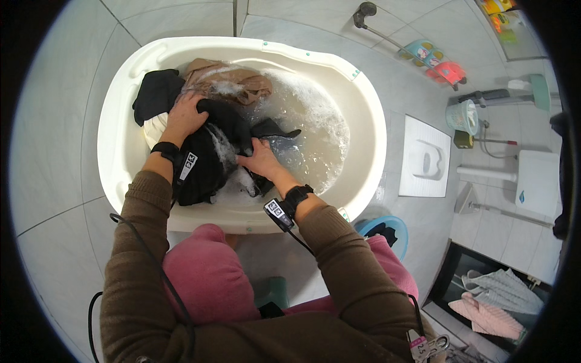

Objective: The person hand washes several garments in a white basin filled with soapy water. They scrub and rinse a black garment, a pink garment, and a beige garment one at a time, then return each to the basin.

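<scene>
A white bathtub (369, 121) holds cloudy, sudsy water (311, 142) and a heap of wet clothes. Across the heap lies a soaked black garment (227, 124) streaked with foam. My left hand (186, 115) grips its upper left part, fingers curled into the cloth. Lower and to the right, my right hand (261, 160) closes on the same garment near the water, thumb pointing left. Just beyond my left hand is a brown garment (209, 75) with suds on it. Another black cloth (156, 94) and a cream cloth (155, 126) rest at the tub's left end.
A blue basin (403, 235) with dark cloth stands on the floor right of the tub. Farther right are a squat toilet (423, 166) and a white cistern (537, 181). A shower head (365, 13) is at the upper wall. Cables run from both wrist straps along my sleeves.
</scene>
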A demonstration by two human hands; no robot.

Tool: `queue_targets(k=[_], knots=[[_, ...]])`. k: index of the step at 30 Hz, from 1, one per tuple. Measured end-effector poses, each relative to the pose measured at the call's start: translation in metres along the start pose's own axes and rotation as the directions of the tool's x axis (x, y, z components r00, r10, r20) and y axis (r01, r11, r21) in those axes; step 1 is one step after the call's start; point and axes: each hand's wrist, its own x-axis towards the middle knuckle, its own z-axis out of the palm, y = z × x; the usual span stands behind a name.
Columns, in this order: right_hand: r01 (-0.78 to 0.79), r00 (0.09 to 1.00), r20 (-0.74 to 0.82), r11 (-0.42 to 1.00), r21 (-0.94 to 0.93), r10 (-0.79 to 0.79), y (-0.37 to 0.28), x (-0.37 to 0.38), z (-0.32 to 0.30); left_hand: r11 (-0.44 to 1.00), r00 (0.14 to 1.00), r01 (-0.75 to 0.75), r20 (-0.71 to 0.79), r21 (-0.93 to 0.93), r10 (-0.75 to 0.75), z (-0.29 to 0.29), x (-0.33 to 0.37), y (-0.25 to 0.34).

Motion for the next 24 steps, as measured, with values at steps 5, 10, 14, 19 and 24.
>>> queue_targets(k=[5,10,14,19,24], knots=[[0.044,0.979,-0.205,0.964,0.264,0.011,0.02,-0.015,-0.056,0.988,0.989,-0.107,-0.086,0.112,0.117,0.005,-0.012,0.017],[0.098,0.892,-0.39,0.745,0.66,0.229,0.031,-0.027,-0.157,0.924,0.805,-0.326,-0.455,0.199,0.382,0.018,-0.047,0.076],[0.199,0.81,-0.515,0.695,0.691,0.28,0.034,-0.032,-0.183,0.646,0.661,-0.749,-0.107,-0.148,0.743,0.054,-0.086,0.124],[0.06,0.82,-0.467,0.761,0.646,0.331,0.074,-0.027,-0.149,0.362,0.353,-0.932,0.319,0.033,0.88,0.106,-0.127,0.116],[0.004,0.845,-0.433,0.806,0.592,0.314,0.126,-0.019,-0.095,0.405,0.433,-0.879,0.777,0.251,0.458,0.118,-0.148,0.092]])
